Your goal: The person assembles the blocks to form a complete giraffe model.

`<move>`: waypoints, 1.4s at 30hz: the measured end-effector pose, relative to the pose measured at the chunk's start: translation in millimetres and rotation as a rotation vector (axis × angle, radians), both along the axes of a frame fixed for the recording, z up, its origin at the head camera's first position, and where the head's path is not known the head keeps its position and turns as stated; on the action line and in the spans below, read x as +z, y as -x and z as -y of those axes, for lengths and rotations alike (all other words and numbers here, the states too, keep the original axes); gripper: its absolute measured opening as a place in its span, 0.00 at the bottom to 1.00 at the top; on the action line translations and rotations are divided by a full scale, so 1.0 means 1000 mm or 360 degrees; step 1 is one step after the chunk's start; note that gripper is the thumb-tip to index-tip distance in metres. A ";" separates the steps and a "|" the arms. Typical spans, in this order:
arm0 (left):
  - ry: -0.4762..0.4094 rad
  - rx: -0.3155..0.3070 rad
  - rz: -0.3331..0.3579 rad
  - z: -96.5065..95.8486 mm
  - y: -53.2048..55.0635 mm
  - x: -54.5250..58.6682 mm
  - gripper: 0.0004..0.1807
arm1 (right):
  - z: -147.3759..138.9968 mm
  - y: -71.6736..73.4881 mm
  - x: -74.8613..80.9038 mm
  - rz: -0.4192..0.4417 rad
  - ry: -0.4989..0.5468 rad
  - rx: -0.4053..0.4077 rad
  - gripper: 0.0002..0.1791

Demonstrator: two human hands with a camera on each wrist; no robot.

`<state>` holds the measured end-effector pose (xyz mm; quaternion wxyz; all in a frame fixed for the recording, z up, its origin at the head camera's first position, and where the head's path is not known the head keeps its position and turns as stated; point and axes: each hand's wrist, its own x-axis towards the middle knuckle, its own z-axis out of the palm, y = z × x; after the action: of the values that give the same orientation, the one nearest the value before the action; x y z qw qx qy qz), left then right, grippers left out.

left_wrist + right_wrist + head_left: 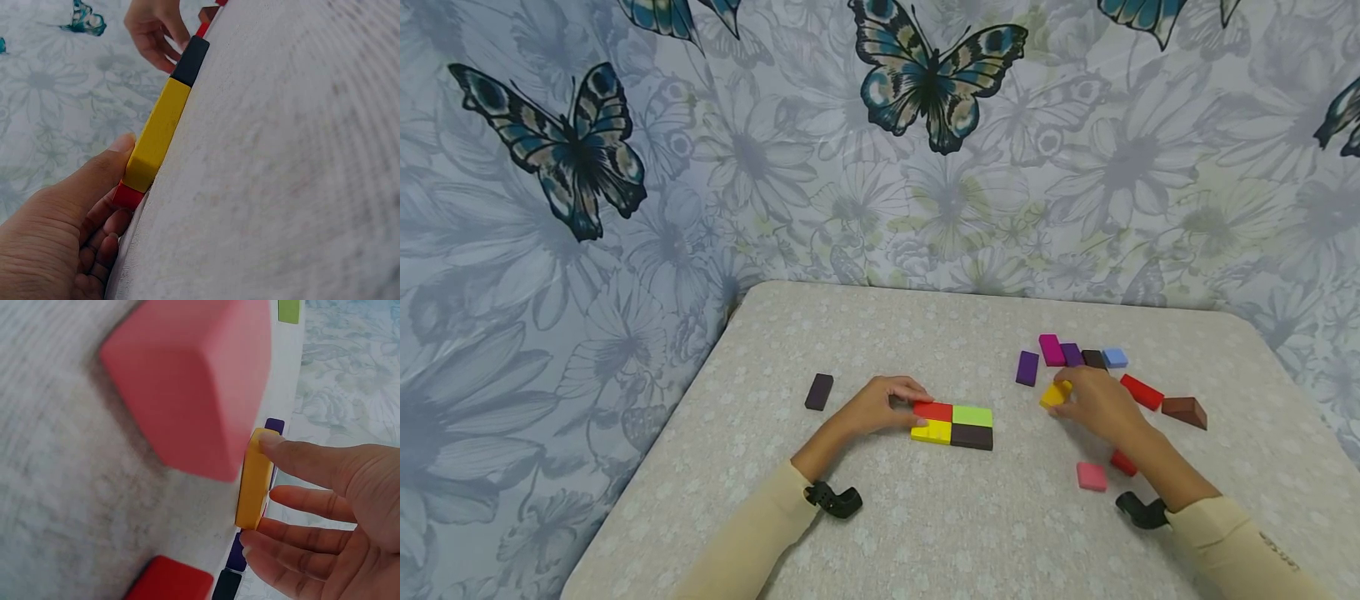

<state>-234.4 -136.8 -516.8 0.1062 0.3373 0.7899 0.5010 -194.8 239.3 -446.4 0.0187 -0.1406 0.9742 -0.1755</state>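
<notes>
Yellow block (253, 482) in right grip (370, 519)

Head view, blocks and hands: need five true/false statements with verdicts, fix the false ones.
1. The right hand pinches a golden-yellow block. True.
2. The left hand touches the lime-green block. False: it pinches the bright yellow block and the red block behind it.
3. The lime-green block adjoins a dark block. True.
4. The pink block lies left of the lime-green block. False: it lies to its right, nearer the person.
5. The light-blue block lies right of the magenta block. True.
</notes>
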 end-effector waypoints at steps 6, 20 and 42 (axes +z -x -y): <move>0.0004 -0.0010 0.0022 -0.002 -0.004 0.009 0.20 | 0.001 -0.002 -0.001 -0.0015 -0.0015 -0.0002 0.26; -0.0004 0.0018 0.0020 0.000 -0.003 0.005 0.19 | 0.032 -0.031 0.011 -0.0157 -0.0048 0.0035 0.26; 0.0040 -0.0002 -0.0019 0.003 0.001 0.001 0.20 | 0.108 -0.076 0.010 -0.0067 -0.0054 0.0232 0.26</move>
<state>-235.2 -139.9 -515.7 0.1061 0.3394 0.7966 0.4889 -118.7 130.9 -436.3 0.0134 -0.2145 0.9644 -0.1542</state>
